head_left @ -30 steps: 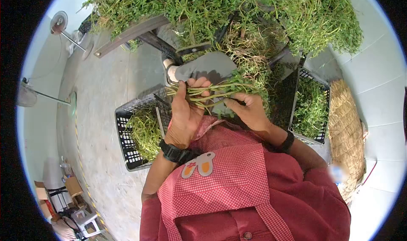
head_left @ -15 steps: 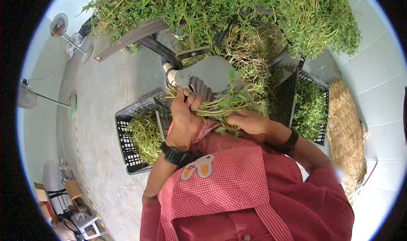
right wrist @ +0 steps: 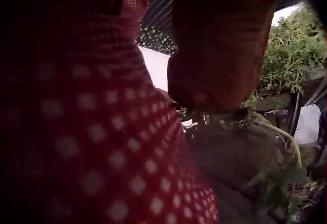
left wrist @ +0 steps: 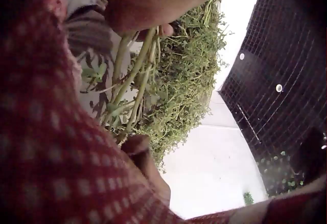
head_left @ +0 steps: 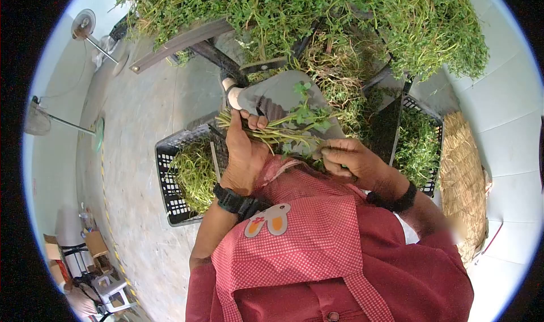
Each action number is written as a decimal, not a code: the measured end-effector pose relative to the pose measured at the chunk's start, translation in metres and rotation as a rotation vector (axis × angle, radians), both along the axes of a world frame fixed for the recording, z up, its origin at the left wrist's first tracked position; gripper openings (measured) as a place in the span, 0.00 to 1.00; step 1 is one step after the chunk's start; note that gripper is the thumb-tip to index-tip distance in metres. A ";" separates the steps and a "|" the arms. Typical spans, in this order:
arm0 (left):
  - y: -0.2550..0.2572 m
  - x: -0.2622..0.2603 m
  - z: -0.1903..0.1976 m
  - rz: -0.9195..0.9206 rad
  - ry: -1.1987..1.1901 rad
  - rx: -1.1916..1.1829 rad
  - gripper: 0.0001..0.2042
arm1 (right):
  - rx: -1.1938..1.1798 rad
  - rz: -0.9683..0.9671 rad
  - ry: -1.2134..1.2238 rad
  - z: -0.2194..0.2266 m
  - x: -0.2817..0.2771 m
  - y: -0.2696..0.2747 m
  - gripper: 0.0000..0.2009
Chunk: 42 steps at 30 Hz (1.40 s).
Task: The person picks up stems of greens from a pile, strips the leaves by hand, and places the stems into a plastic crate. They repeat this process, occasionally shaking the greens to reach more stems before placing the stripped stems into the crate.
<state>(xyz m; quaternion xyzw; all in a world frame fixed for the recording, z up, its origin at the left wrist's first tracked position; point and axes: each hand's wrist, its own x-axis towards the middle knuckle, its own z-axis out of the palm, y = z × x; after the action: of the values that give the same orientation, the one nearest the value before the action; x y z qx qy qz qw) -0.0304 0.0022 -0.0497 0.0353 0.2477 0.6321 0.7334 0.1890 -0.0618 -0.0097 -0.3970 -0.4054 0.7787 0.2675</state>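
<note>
In the head view my left hand (head_left: 245,155) grips a small bunch of leafy green stems (head_left: 277,134), its fingers curled over them near the cut ends. The leafy tips point right, over the grey-clad lap. My right hand (head_left: 354,162) is at the leafy end, with fingers curled and the thumb and forefinger pinching a stem. The left wrist view shows several thick stems (left wrist: 135,78) running down from the left hand (left wrist: 163,4). In the dark right wrist view, a pale curved stem (right wrist: 286,136) extends from beside the right hand (right wrist: 219,55).
A heap of greens (head_left: 294,21) covers the table in front, with more greens (head_left: 334,78) piled below. Black crates stand on the left (head_left: 164,177) and right (head_left: 439,132), both holding greens. A straw roll (head_left: 464,180) lies at the right; two fans (head_left: 84,24) stand left.
The right hand dipped toward the apron with the leafy tips, then shifted right, its fingers now curled. The left hand's fingers closed round the stems and stay near the same place.
</note>
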 end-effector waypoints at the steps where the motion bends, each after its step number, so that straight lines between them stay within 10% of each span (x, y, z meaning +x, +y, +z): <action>1: 0.000 0.000 -0.002 0.001 -0.001 -0.002 0.15 | 0.039 -0.007 -0.046 -0.003 -0.002 -0.003 0.12; 15: -0.001 0.004 -0.004 -0.046 0.036 0.003 0.15 | 0.057 -0.147 -0.074 -0.044 -0.031 0.011 0.13; 17: -0.004 0.005 -0.004 -0.052 0.073 -0.006 0.15 | 0.659 0.237 -0.192 -0.044 -0.027 0.011 0.13; 23: -0.006 0.011 0.007 -0.047 0.249 -0.014 0.14 | 0.428 0.523 -0.251 0.021 -0.004 -0.003 0.13; 27: -0.002 0.000 -0.003 0.009 0.271 -0.056 0.14 | 0.452 0.642 0.172 0.053 0.002 -0.012 0.17; 33: -0.001 0.003 0.000 -0.011 0.243 0.115 0.15 | 0.351 -0.068 -0.135 0.035 0.015 0.017 0.17; 35: -0.002 0.005 0.003 -0.007 0.240 0.101 0.15 | 0.383 -0.103 -0.231 0.026 0.002 0.018 0.11; 38: -0.002 0.005 0.000 -0.019 0.235 0.114 0.15 | 1.098 -0.045 -0.619 0.011 -0.010 0.021 0.14; 42: -0.001 0.004 0.000 -0.022 0.253 0.133 0.15 | 1.238 -0.063 -0.815 0.004 -0.020 0.022 0.13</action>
<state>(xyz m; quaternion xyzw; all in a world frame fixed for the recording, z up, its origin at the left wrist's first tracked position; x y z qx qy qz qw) -0.0268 0.0007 -0.0495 0.1661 0.2953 0.6295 0.6993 0.1693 -0.0402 -0.0062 -0.4426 -0.8258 0.1904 0.2930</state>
